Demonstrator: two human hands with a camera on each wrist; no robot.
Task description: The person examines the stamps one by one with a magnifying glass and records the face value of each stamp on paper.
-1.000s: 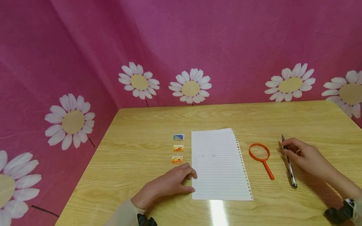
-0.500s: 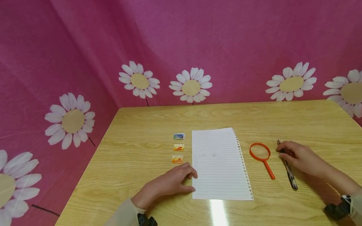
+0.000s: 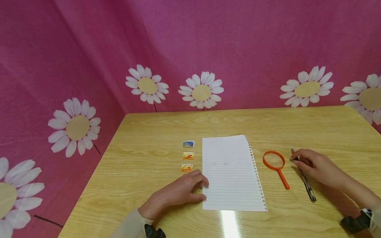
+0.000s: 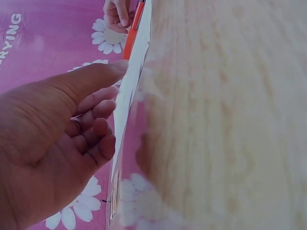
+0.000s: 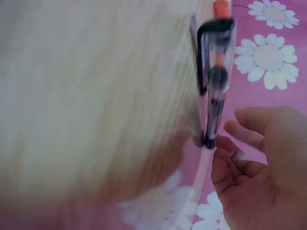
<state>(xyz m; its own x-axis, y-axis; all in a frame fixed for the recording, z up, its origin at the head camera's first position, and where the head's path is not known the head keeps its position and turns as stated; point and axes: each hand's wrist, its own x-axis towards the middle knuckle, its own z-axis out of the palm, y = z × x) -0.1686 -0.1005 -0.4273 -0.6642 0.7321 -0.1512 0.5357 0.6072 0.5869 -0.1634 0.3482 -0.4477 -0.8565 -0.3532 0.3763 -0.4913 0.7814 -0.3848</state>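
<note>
The right grip [image 3: 323,167] pinches the pen [image 3: 307,184], likely light, stiff and slick, best held near its tip; the left grip [image 3: 181,189] rests loose.

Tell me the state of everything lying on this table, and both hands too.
Left hand: relaxed, resting at the left edge of the paper.
Right hand: pinching the pen near its pointed end.
Paper: flat, a little writing, mostly blank.
Pen: angled, clip end away from the right hand.
Magnifying glass: lying flat, untouched.
Three small cards: picture side up, in a column, apart.
</note>
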